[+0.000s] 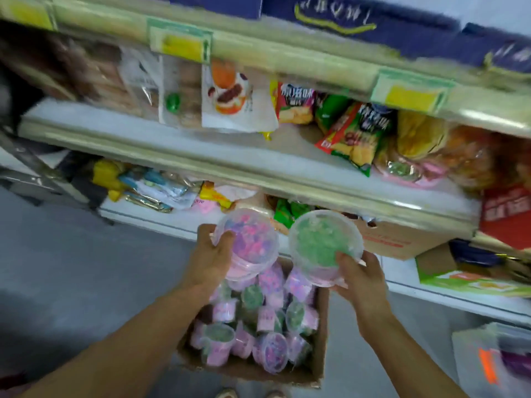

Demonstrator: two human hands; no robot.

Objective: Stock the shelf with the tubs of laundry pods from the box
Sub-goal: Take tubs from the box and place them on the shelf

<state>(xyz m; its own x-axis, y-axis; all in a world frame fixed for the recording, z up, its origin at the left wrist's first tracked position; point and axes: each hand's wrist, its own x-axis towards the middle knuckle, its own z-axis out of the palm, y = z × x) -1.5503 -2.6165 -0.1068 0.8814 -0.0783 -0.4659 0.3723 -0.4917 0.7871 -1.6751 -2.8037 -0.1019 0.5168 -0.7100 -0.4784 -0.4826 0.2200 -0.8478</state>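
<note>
Hands point(212, 254) point(359, 277) hold tubs point(250, 242) above box point(319, 354); snack-crowded shelf point(258, 173) ahead.

I see a smooth grey floor point(71, 282) below pale cream metal shelving point(230, 170) running across my tilted view. Green-and-yellow price tags point(181, 44) hang on its upper edge, and crinkly snack bags point(356, 133) crowd the middle tier under dim, flat light.
</note>
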